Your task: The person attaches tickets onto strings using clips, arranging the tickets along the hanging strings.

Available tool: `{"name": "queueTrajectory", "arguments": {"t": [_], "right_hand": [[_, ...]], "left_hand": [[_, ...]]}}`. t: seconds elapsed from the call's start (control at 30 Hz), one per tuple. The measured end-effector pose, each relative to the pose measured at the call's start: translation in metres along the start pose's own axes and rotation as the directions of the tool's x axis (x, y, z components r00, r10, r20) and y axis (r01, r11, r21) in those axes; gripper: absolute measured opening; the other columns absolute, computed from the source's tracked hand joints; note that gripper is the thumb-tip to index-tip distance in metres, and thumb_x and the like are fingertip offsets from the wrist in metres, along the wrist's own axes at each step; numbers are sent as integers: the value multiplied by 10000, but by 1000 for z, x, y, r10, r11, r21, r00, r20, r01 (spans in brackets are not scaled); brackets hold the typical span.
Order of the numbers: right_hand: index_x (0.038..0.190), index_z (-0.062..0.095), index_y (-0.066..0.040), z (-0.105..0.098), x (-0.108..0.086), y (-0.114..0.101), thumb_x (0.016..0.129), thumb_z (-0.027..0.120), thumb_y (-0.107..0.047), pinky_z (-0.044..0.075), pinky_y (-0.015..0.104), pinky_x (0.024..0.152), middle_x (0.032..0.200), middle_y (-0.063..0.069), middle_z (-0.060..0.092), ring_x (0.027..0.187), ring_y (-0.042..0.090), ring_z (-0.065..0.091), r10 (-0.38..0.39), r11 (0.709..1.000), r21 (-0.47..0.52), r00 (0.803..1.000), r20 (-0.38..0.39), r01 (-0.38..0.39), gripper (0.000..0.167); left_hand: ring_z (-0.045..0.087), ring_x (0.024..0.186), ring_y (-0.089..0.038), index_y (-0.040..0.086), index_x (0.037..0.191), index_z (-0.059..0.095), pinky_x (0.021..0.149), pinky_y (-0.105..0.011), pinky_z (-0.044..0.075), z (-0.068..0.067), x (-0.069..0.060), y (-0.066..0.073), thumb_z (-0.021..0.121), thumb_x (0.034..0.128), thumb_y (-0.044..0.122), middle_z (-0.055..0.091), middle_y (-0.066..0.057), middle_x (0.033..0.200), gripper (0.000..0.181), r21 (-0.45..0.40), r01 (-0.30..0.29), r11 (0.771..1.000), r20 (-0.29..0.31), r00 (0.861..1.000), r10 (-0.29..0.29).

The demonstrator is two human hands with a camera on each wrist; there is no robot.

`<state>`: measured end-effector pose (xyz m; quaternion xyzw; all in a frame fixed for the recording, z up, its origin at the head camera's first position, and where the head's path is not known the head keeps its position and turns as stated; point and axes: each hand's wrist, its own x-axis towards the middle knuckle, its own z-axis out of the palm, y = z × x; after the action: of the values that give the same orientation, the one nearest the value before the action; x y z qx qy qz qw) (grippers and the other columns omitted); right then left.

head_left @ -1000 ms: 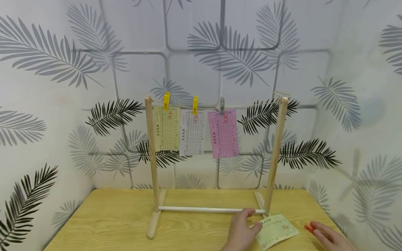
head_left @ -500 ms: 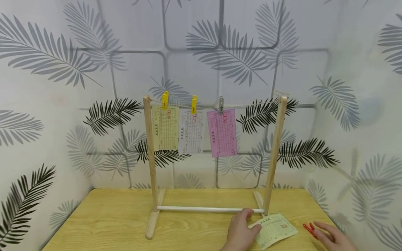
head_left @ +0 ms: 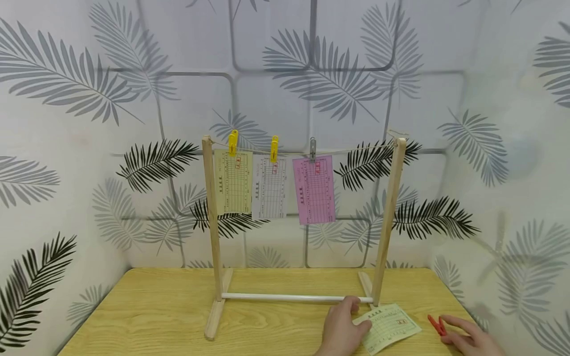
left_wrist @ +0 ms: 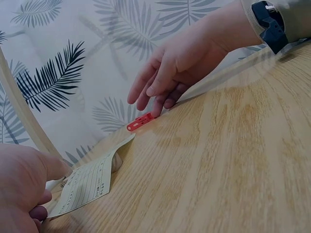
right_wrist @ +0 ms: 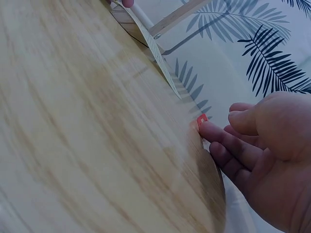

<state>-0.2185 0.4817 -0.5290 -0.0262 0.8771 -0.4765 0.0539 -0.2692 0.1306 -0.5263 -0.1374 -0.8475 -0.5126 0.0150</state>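
My left hand pinches the left edge of a pale green printed slip, thumb on top and fingers beneath. The slip is raised off the wood at that side, as the left wrist view shows. My right hand is by a red clothespin on the table to the right of the slip. In the right wrist view one fingertip touches the clothespin, while the thumb stays apart from it. The other fingers are loosely bent and hold nothing.
Behind the hands stands a wooden frame with a white crossbar. From its string hang a yellow slip and a white slip on yellow clothespins, and a pink slip on a grey one. Leaf-patterned walls enclose the table.
The red clothespin has turned on the table beside my right hand's fingertips and now points more upright. My left hand and the green slip have stayed nearly in place.
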Motion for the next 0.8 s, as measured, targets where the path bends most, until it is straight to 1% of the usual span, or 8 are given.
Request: {"name": "queueTrajectory", "arguments": {"t": [0.13,0.23,0.37,0.43,0.53,0.6,0.67,0.8], "right_hand": [[1523,396,234,8,-3,-16,1138,590,-90,618,314,816,1374,430,591,943,142,766,50,998,-45,996,-74,-53,539],[1484,446,237,6,-2,-12,1119,579,-33,631,400,838,1371,442,579,1071,330,742,15,993,-118,993,-121,-30,473],[1421,454,283,0,1,3,1103,628,-33,621,333,862,1408,522,499,1188,73,660,-137,961,-252,988,-74,114,481],[1434,418,296,-1,3,7,1097,644,-40,575,239,812,1413,546,474,1045,-79,605,-166,955,-253,986,-29,154,527],[1485,378,283,0,4,7,1112,652,-116,534,188,825,1469,534,445,1000,-187,522,-106,976,-188,994,12,107,610],[1515,373,263,2,5,3,1118,662,-174,534,187,846,1509,489,461,1017,-135,567,-32,987,-160,999,7,32,657],[1526,393,245,4,5,0,1113,683,-217,542,185,874,1525,449,489,1173,-35,618,18,987,-158,1000,-10,-20,685],[1518,427,231,7,4,-4,1105,692,-203,556,212,871,1508,450,502,1319,421,642,8,976,-216,1000,-28,-14,656]], "left_hand": [[640,1102,-174,207,1277,715,967,-424,543,2,-1,0,925,908,255,721,101,1120,427,24,2,1000,-7,1000,-2],[645,1084,-169,206,1277,718,954,-415,546,2,-2,1,935,900,261,718,108,1103,439,46,-6,999,-14,1000,7],[638,1065,-151,212,1277,722,942,-400,540,3,-2,1,943,890,265,714,117,1082,448,66,-21,998,-19,1000,22],[637,1061,-145,213,1276,723,939,-396,538,3,-1,1,945,887,264,714,117,1076,451,70,-28,997,-19,999,30],[636,1052,-139,205,1278,723,931,-391,537,4,-1,0,948,884,257,712,117,1065,456,71,-38,997,-17,999,40],[637,1048,-137,202,1281,722,928,-388,537,4,-1,-1,951,878,253,713,123,1057,466,72,-42,996,-16,999,43],[634,1043,-136,199,1284,722,924,-385,533,4,-1,-1,955,872,250,711,133,1044,476,75,-46,996,-14,999,47],[639,1023,-132,199,1280,727,916,-385,531,3,-2,-1,967,854,246,711,144,1019,491,97,-61,993,-18,998,63]]}}
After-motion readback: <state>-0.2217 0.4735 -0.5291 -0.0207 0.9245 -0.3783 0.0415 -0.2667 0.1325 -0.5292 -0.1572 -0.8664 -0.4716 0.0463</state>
